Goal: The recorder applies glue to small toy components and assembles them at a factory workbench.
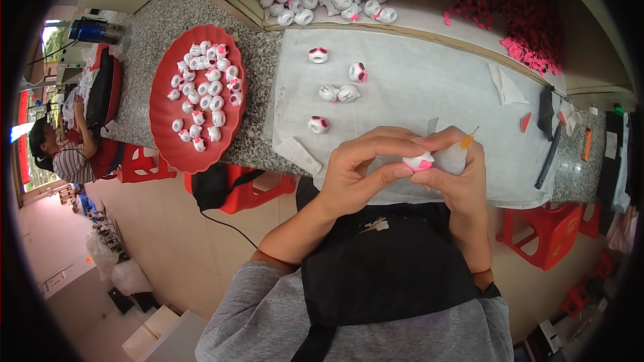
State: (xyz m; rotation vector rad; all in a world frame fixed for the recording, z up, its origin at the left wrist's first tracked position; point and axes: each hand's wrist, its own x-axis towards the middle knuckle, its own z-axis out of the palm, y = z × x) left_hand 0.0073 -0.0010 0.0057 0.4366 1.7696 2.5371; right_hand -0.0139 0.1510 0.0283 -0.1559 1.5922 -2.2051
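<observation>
Small white-and-pink toy piece point(418, 161) pinched between both hands, held above the tabletop point(268, 50) edge over the lap. Left hand point(359, 167) closed on it, thumb and fingers. Right hand point(456, 161) grips it too, plus what looks like a small glue bottle with orange tip point(465, 141); partly hidden. Loose finished pieces point(335, 92) on white sheet point(429, 80) ahead. Red tray point(161, 137) of same pieces far left.
</observation>
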